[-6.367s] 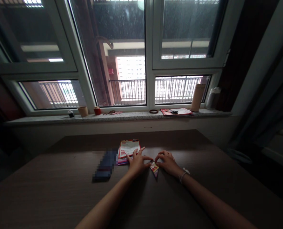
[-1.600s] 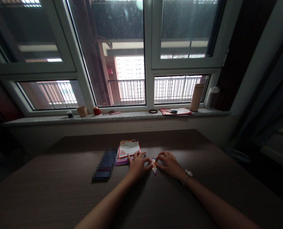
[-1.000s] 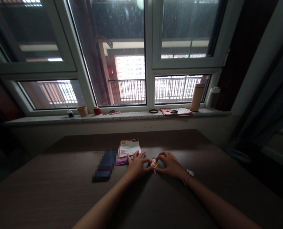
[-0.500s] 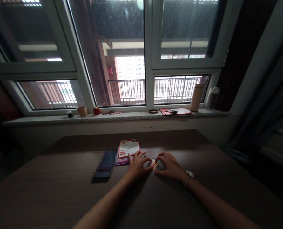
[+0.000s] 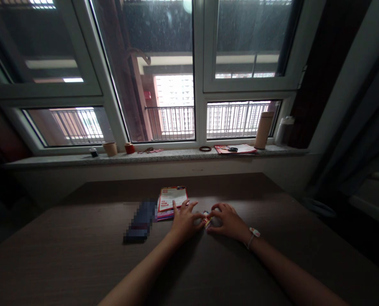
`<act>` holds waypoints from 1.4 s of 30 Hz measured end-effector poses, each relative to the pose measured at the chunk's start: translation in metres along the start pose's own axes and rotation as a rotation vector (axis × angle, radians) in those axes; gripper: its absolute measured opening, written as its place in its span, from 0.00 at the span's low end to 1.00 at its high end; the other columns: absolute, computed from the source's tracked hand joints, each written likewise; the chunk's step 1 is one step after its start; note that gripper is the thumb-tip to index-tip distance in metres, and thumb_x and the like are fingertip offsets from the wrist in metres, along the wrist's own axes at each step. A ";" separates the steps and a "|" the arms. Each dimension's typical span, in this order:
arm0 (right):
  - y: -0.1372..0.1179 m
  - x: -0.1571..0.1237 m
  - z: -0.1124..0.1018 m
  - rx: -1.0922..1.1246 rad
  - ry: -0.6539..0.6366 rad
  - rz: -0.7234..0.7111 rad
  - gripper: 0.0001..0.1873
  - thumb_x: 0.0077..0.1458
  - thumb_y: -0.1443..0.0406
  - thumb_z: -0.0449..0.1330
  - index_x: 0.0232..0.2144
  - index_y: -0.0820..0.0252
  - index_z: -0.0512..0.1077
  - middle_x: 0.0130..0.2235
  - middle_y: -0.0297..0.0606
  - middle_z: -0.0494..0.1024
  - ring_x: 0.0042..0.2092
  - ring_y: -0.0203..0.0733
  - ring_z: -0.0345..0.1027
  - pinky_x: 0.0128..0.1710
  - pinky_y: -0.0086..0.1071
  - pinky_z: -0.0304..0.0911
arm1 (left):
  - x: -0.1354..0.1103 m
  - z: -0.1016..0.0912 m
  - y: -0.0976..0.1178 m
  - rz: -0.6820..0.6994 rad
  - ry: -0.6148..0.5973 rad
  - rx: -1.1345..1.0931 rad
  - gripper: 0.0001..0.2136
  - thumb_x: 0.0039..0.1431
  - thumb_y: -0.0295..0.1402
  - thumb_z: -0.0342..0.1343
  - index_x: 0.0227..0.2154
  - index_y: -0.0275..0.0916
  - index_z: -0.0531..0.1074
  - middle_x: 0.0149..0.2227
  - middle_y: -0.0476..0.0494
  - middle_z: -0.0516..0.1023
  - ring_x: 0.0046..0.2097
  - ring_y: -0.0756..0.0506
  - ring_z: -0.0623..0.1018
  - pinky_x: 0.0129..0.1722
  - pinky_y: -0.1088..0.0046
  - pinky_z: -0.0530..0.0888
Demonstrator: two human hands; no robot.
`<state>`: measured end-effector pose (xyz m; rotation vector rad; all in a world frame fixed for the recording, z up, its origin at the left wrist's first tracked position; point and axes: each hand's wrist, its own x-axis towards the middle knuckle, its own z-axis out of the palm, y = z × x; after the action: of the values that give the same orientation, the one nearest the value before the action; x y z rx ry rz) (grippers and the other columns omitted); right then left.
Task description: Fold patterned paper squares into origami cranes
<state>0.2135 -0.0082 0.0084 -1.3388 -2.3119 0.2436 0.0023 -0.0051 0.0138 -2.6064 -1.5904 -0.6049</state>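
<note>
Paper [image 5: 207, 222] is pinched over a table [image 5: 208, 272] near windows [image 5: 199, 63].

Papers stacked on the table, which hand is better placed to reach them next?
Probably the left hand: in view it overlaps the papers, while the right hand sits farther off, beyond the folded paper both touch.

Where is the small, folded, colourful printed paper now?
In the head view, the folded printed paper is below centre and slightly right, between the left hand and right hand.
</note>
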 end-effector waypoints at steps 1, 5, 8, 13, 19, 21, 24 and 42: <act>0.000 0.000 0.000 -0.008 0.005 -0.001 0.24 0.44 0.44 0.64 0.42 0.44 0.74 0.50 0.36 0.69 0.54 0.50 0.59 0.58 0.47 0.49 | 0.000 -0.001 0.001 0.004 0.009 0.011 0.10 0.54 0.46 0.59 0.39 0.61 0.77 0.59 0.52 0.66 0.62 0.35 0.57 0.57 0.33 0.31; 0.000 0.000 0.000 -0.012 0.020 0.008 0.24 0.42 0.45 0.64 0.40 0.47 0.74 0.49 0.36 0.70 0.53 0.49 0.60 0.57 0.45 0.51 | -0.001 -0.004 -0.001 -0.016 0.032 0.032 0.09 0.52 0.48 0.60 0.37 0.61 0.78 0.58 0.50 0.67 0.61 0.34 0.59 0.56 0.31 0.32; 0.000 0.000 0.000 -0.008 0.026 0.023 0.25 0.41 0.44 0.65 0.38 0.49 0.74 0.49 0.36 0.70 0.53 0.49 0.60 0.56 0.44 0.51 | -0.002 -0.005 -0.004 -0.035 0.034 0.024 0.10 0.51 0.49 0.61 0.36 0.61 0.78 0.58 0.50 0.68 0.61 0.33 0.59 0.56 0.31 0.32; 0.000 0.001 -0.001 0.003 0.033 0.030 0.26 0.40 0.43 0.64 0.36 0.52 0.73 0.48 0.38 0.71 0.52 0.49 0.61 0.55 0.43 0.53 | -0.001 -0.004 -0.004 -0.079 0.015 0.002 0.10 0.49 0.50 0.62 0.35 0.60 0.79 0.58 0.50 0.68 0.61 0.33 0.59 0.56 0.32 0.31; 0.001 0.001 -0.002 0.039 0.041 0.041 0.27 0.38 0.42 0.65 0.33 0.54 0.71 0.46 0.37 0.72 0.51 0.49 0.62 0.53 0.42 0.55 | 0.000 -0.003 -0.004 -0.109 0.004 -0.018 0.11 0.48 0.50 0.62 0.35 0.59 0.79 0.58 0.50 0.68 0.61 0.32 0.59 0.56 0.31 0.32; 0.002 0.002 -0.002 0.048 0.041 0.037 0.27 0.38 0.42 0.65 0.33 0.54 0.71 0.46 0.37 0.72 0.51 0.49 0.62 0.53 0.42 0.55 | 0.000 -0.002 -0.006 -0.117 0.005 -0.024 0.11 0.48 0.51 0.62 0.34 0.59 0.79 0.58 0.50 0.68 0.61 0.32 0.58 0.56 0.31 0.32; 0.002 0.001 -0.002 0.052 0.041 0.032 0.27 0.39 0.42 0.65 0.33 0.54 0.71 0.46 0.38 0.72 0.51 0.49 0.62 0.53 0.41 0.54 | 0.001 -0.001 -0.008 -0.139 -0.019 -0.047 0.10 0.47 0.50 0.63 0.34 0.59 0.79 0.58 0.50 0.67 0.61 0.32 0.59 0.55 0.29 0.33; 0.012 0.011 0.015 0.126 0.142 0.089 0.06 0.54 0.61 0.60 0.28 0.56 0.74 0.42 0.35 0.74 0.47 0.43 0.64 0.51 0.37 0.55 | 0.004 0.000 -0.009 -0.121 -0.042 -0.127 0.10 0.47 0.46 0.65 0.30 0.50 0.78 0.58 0.51 0.67 0.62 0.32 0.57 0.56 0.30 0.35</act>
<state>0.2107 0.0087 -0.0057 -1.3528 -2.0878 0.3068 -0.0040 0.0029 0.0134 -2.6422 -1.7905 -0.6835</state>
